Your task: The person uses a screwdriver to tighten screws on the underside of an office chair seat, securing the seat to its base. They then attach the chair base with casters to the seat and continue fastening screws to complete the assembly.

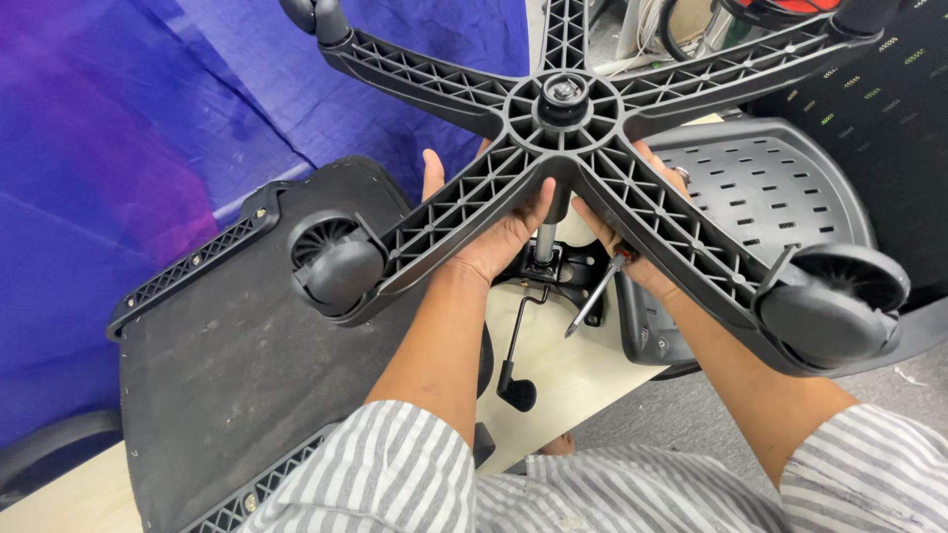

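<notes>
Item: five-star chair base [563,109], my left hand [504,232] and right hand [632,247] clasped under its spokes, screwdriver [595,296] in right; I judged the gas-lift column [546,232] might slip free

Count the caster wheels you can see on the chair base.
3 show clearly: one caster at the lower left arm's end, one at lower right, one at the top left edge. A fourth at top right is cut off; the fifth arm's end is out of frame.

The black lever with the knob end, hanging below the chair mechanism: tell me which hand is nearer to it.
Left. The left hand grips a spoke of the star base just above the lever. The right hand, holding a screwdriver, sits farther off, up and to the lever's right.
</notes>
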